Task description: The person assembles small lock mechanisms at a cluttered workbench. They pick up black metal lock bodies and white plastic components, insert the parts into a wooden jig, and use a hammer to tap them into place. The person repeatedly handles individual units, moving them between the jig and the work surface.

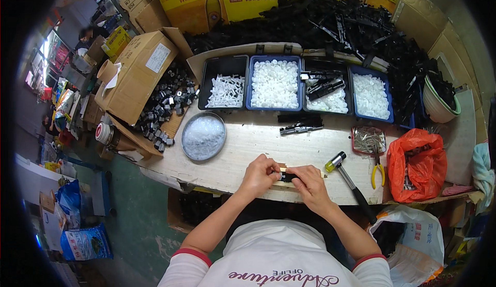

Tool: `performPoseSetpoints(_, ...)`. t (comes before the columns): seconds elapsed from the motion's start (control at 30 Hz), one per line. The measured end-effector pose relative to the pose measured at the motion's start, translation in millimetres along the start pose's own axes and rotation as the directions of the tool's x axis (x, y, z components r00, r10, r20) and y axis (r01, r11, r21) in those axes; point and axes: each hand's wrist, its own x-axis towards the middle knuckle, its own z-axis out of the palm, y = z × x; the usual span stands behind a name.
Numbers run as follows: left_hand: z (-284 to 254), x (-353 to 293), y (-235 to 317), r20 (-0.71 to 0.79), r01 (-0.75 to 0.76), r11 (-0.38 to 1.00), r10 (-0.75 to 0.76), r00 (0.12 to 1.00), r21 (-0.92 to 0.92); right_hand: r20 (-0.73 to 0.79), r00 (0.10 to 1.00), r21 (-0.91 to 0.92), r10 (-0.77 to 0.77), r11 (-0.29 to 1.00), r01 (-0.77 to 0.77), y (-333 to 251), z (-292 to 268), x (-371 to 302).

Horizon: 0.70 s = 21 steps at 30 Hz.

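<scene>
At the front edge of the bench, my left hand is closed in a pinch over the left end of a small black part. What its fingertips grip, if anything, is too small to make out. My right hand curls its thumb and fingers round the right end of the same part. A pale wooden strip lies under the part, mostly covered by my hands. Right of my right hand rests a hammer with a yellow and metal head and a black grip. Farther back lie several black and silver parts.
Bins of white plastic pieces line the back, before a heap of black parts. A round tray stands left. Right are a pin tray, yellow-handled pliers and a red bag. An open carton spills dark pieces.
</scene>
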Motion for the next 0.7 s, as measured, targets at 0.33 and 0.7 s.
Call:
performPoseSetpoints(0.33,-36,120,39,-0.288,-0.084,0.865,0.254,0.923,0.495,-0.343,0.921,-0.638,0.185,0.673,-0.374,71,-120,11)
performPoseSetpoints(0.7,-41,197,24,-0.108,-0.117,0.820,0.213,0.971,0.560,-0.291,0.932,-0.741,0.216,0.566,-0.362,108,-134,26)
